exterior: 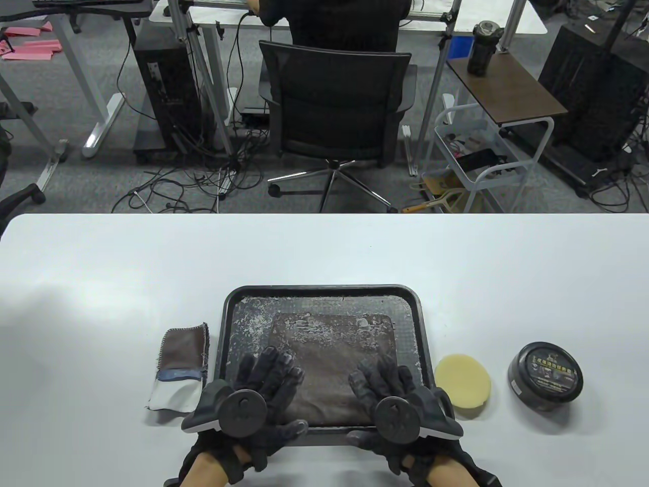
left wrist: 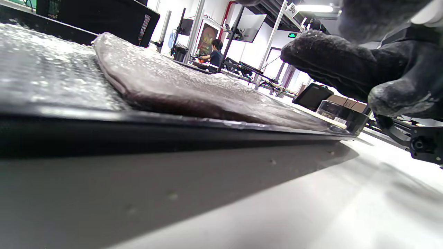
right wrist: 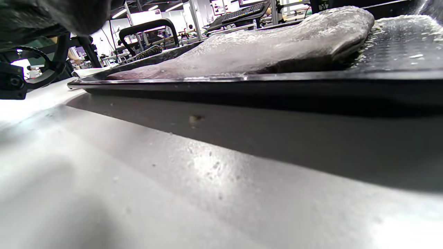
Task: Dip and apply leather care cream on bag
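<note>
Flat brown leather bag (right wrist: 263, 52) lying in a shallow black plastic tray (right wrist: 311, 84)

The tray rests on the white table (right wrist: 173, 180); white residue speckles the bag.

White table (exterior: 324, 253), tray (exterior: 324, 290), cloth (exterior: 180, 370), sponge (exterior: 462, 380), probably cream tin (exterior: 545, 375)

I'm looking into an office-like lab: a black mesh swivel chair (exterior: 334, 109) at an aluminium-framed desk (exterior: 350, 12), black computer towers (exterior: 165, 86), tangled floor cables (exterior: 203, 182), grey carpet (exterior: 91, 182).
</note>
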